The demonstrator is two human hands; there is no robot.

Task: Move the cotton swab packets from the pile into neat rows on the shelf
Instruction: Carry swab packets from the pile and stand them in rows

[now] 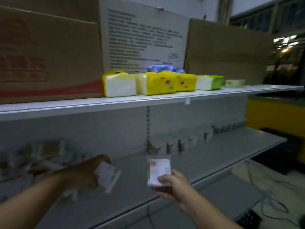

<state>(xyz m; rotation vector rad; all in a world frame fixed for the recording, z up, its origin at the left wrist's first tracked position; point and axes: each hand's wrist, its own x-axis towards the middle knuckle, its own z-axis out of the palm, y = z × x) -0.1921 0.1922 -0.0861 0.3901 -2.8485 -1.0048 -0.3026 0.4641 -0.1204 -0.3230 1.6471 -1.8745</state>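
I am logging the view from the big items down. A large brown cardboard box (49, 55) with red print is sitting on the left of the upper shelf (115, 103), a white metal board, and a second plain cardboard box (227, 52) is standing at its right rear. Between them a white printed sheet (145, 38) is leaning upright; its text is too blurred for me to read. Glossy yellow tissue packs (156, 85) are lying in a line at the front of that board, with a green pack (209, 82) just beside them. Below, the lower shelf (206, 164), pale and smooth, is carrying a row of small upright packets (181, 141) along its back wall. A loose pile (33, 159) of packets is lying at its left; motion blur is hiding the detail there. The left hand (85, 172) is hovering over the lower shelf near the pile, fingers curled round a white cotton swab packet (108, 176), a flat, crinkled plastic rectangle tilted to the right. The right hand (175, 187) is hanging above the shelf's front edge, pinching a second packet (158, 171) by its lower corner, thumb on its face and fingers behind. That packet is standing upright, clear film over white contents, with a small red mark at its upper left.
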